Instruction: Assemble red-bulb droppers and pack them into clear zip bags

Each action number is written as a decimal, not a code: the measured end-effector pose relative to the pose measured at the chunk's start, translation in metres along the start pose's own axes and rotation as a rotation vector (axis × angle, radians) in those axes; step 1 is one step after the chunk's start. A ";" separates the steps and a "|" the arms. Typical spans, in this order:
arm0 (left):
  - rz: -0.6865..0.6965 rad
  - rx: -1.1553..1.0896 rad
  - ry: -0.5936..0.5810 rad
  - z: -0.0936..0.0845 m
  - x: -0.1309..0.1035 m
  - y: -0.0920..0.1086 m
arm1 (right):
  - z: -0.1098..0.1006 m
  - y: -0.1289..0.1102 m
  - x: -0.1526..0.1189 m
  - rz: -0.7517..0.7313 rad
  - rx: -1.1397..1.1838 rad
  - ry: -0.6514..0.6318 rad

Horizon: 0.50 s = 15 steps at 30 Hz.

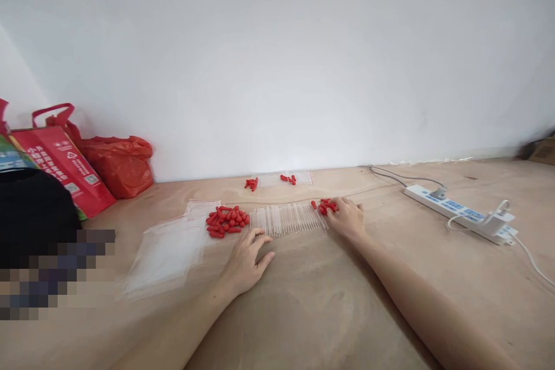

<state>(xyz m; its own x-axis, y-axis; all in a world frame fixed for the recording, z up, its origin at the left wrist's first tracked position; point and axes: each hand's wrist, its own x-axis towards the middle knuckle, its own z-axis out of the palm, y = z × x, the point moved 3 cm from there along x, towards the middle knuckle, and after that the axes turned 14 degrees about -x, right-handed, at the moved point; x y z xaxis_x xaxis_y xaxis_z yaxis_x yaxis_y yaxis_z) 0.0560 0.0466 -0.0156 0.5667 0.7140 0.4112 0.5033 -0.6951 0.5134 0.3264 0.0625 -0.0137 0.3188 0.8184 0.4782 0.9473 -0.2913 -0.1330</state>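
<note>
Plainly, the row of thin clear tubes (288,220) is the landmark on the wooden tabletop (303,315), its tubes lying close side by side and pointing roughly away from the person. They look light, stiff and smooth, most likely glass or hard plastic, so I'd judge them quick to roll and easy to snap if bent. Each is best lifted singly, with 2 fingertips near its thicker-looking middle or far part, not by the fine near tip.

At the row's left end sits the larger pile of red bulbs (223,221); at its right end is the smaller cluster of red bulbs (327,206). The bulbs look like soft rubber: light, squeezable, a bit grippy, hard to harm. I'd take 1 round its fat body and leave the narrow neck free.

The left hand (246,260) is palm down at the row's near left corner, thumb well spread from the curled fingers, with nothing visible between them. The right hand (348,218) is at the row's right end, fingers bent down among the small cluster and partly closed; whether they pinch a bulb I can't tell, as the hand hides the contact.

Left of the row, past the larger pile, lie flat clear plastic bags (167,251), limp and probably slippery. Beyond the row, nearer the wall, are 2 more small groups of red bulbs (251,184). The white power strip (459,212) is well to the row's right.
</note>
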 end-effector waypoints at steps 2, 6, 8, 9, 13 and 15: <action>-0.001 0.002 0.002 0.000 0.000 0.000 | 0.001 0.002 0.000 -0.051 -0.032 0.006; 0.014 0.012 0.015 0.000 0.000 0.000 | 0.006 0.002 -0.002 -0.062 -0.109 -0.006; 0.021 0.013 0.017 0.000 0.000 0.000 | 0.009 0.002 -0.002 -0.033 -0.129 -0.022; 0.022 0.012 0.016 0.000 0.000 0.001 | 0.010 0.003 -0.001 -0.016 -0.133 -0.030; 0.005 0.009 0.002 0.000 0.000 0.001 | 0.012 0.006 0.000 0.029 -0.124 -0.063; 0.000 0.011 -0.002 0.001 -0.001 0.001 | 0.012 0.006 0.001 0.031 -0.113 -0.075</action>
<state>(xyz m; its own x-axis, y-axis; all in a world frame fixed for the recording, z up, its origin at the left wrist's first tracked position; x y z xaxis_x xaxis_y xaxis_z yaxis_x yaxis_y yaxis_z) 0.0567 0.0450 -0.0163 0.5680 0.7139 0.4096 0.5103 -0.6959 0.5053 0.3324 0.0675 -0.0244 0.3528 0.8417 0.4088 0.9291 -0.3670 -0.0463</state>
